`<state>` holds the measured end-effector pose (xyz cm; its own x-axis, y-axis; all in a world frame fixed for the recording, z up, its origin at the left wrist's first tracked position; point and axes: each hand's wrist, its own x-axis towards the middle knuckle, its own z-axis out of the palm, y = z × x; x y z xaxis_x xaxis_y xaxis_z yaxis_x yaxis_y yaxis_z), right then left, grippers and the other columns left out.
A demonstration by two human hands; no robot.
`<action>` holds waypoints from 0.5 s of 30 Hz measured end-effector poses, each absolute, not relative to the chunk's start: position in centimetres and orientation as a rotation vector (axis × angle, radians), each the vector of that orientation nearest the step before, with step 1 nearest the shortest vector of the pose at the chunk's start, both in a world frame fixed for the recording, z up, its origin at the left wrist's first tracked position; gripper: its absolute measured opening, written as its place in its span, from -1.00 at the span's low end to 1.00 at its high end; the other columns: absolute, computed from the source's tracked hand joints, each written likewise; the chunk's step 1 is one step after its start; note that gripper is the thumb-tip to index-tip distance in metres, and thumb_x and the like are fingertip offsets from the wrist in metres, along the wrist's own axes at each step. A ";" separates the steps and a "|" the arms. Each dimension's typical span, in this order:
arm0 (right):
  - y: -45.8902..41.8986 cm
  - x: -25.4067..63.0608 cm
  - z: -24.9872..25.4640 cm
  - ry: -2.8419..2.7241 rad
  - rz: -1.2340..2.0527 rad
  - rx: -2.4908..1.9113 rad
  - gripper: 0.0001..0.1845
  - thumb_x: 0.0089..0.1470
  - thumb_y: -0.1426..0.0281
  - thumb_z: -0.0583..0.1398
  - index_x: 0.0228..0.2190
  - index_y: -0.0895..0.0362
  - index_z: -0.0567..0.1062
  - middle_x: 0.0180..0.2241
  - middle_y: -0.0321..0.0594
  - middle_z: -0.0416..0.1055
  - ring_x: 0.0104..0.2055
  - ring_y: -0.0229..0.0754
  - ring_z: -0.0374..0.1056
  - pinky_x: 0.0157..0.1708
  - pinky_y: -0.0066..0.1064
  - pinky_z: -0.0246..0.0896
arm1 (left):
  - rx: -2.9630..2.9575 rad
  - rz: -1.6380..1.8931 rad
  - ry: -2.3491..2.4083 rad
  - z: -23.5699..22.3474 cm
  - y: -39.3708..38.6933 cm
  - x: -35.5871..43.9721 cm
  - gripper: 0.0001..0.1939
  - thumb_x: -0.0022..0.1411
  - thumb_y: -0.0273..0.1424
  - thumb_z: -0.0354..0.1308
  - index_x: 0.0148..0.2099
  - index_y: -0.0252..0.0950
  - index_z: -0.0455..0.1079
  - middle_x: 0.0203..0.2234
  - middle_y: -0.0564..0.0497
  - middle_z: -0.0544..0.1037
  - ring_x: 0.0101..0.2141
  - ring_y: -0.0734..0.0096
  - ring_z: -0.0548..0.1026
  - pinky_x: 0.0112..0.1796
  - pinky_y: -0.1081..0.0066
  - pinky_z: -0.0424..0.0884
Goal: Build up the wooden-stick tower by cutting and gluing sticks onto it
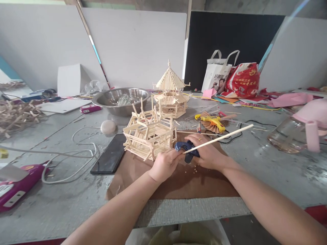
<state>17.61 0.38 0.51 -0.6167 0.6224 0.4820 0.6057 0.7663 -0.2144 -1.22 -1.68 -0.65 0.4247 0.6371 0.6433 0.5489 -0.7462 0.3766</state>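
Observation:
My left hand (165,165) is closed, pinching the lower end of a thin pale wooden stick (224,135) that slants up to the right. Closed round a dark blue hand tool (187,149), my right hand (208,153) sits just beyond the stick. The tool's exact kind is mostly hidden by my fingers, and it meets the stick's lower end near my left fingertips. Small wood crumbs lie under it on a brown sheet (178,185). Left of my hands stands an open-topped model frame (150,136) built of wooden sticks.
Behind stands a finished-looking stick pavilion (170,83), beside a steel bowl (120,105). A yellow glue gun (212,121) lies to the right, near a pitcher (288,132). A phone (109,154), white cable (74,154) and purple power strip (22,185) are on the left.

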 end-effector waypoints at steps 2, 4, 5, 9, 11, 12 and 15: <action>0.4 17.6 0.5 -2.416 0.042 -0.927 -0.43 -0.19 0.54 0.11 -0.06 0.17 0.16 -0.06 -0.01 0.20 0.00 -0.01 0.09 -0.03 -0.11 0.04 | 2.609 1.244 1.081 -0.8 -1.5 -1.3 -0.77 0.21 -0.41 -0.09 -0.27 -0.33 0.39 -0.55 0.00 0.48 -0.53 0.49 0.43 -0.47 0.53 0.32; 0.5 17.6 0.4 -2.416 0.040 -0.921 -0.41 -0.20 0.56 0.10 -0.05 0.17 0.14 -0.06 0.00 0.20 0.01 -0.02 0.09 -0.03 -0.11 0.03 | 2.628 1.242 1.089 -0.9 -1.4 -1.3 -0.76 0.22 -0.40 -0.09 -0.28 -0.33 0.39 -0.54 -0.01 0.49 -0.52 0.49 0.44 -0.48 0.54 0.32; 0.5 17.6 0.4 -2.414 0.037 -0.913 -0.42 -0.19 0.56 0.10 -0.05 0.18 0.14 -0.06 0.00 0.20 0.01 -0.02 0.09 -0.02 -0.11 0.03 | 2.631 1.241 1.094 -0.9 -1.4 -1.3 -0.76 0.22 -0.40 -0.09 -0.29 -0.33 0.40 -0.54 -0.01 0.49 -0.53 0.50 0.44 -0.49 0.54 0.32; 0.6 17.5 0.4 -2.404 0.035 -0.890 -0.46 -0.16 0.54 0.09 -0.06 0.20 0.14 -0.07 0.01 0.20 0.00 -0.03 0.09 -0.02 -0.12 0.03 | 2.633 1.255 1.123 -1.0 -1.2 -1.3 -0.74 0.23 -0.37 -0.11 -0.28 -0.33 0.39 -0.54 -0.01 0.49 -0.52 0.50 0.44 -0.48 0.55 0.33; 0.6 17.5 0.3 -2.398 0.041 -0.892 -0.44 -0.16 0.54 0.09 -0.05 0.18 0.14 -0.07 -0.01 0.20 0.00 -0.02 0.09 -0.03 -0.09 0.03 | 2.636 1.261 1.133 -1.0 -1.2 -1.3 -0.74 0.23 -0.36 -0.11 -0.27 -0.32 0.39 -0.53 -0.01 0.49 -0.51 0.50 0.45 -0.47 0.54 0.33; 0.6 17.5 0.3 -2.397 0.047 -0.893 -0.44 -0.17 0.54 0.09 -0.05 0.17 0.13 -0.07 -0.01 0.19 0.00 -0.02 0.09 -0.03 -0.08 0.03 | 2.640 1.260 1.136 -1.0 -1.1 -1.3 -0.74 0.23 -0.36 -0.11 -0.27 -0.32 0.39 -0.53 -0.01 0.49 -0.51 0.50 0.44 -0.47 0.54 0.34; 0.6 17.6 0.3 -2.407 0.054 -0.893 -0.42 -0.17 0.56 0.08 -0.04 0.16 0.13 -0.06 -0.01 0.19 0.01 -0.01 0.09 -0.03 -0.07 0.03 | 2.662 1.250 1.129 -1.0 -1.0 -1.5 -0.73 0.24 -0.35 -0.12 -0.27 -0.32 0.39 -0.54 -0.01 0.48 -0.52 0.50 0.44 -0.48 0.55 0.33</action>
<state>17.56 0.62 0.26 -0.6176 0.6111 0.4951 0.5883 0.7768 -0.2248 -1.48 -0.97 -1.01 0.4280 0.6025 0.6736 0.6091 -0.7430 0.2775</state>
